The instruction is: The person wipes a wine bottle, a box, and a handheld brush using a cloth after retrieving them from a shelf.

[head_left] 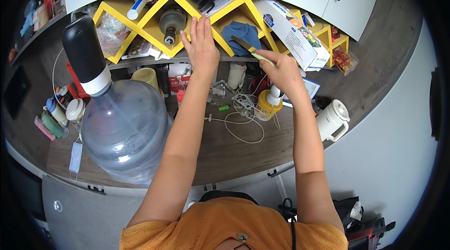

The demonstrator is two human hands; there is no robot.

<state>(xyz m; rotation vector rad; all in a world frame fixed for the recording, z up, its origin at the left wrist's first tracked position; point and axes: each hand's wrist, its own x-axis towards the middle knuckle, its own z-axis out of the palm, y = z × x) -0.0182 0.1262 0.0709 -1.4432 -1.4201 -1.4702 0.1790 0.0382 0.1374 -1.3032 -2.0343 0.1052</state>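
My left hand (202,43) is raised against the zigzag yellow shelf (157,10), its fingers stretched out and touching or almost touching the shelf's front edge. It holds nothing. In my right hand (283,74) is a knife (243,44) with a pale green handle, its blade pointing up and to the left. Behind the blade, a crumpled blue cloth (238,32) lies in a shelf compartment. A dark bottle (171,24) lies in the compartment left of my left hand, neck outward. Whether the blade touches the cloth, I cannot tell.
A large water jug (126,132) with a black pump (84,48) stands at the left. White cables (241,130) lie on the counter beside a yellow tub (268,107). A white carton (293,34) leans at the shelf's right; a white kettle (333,119) stands below it.
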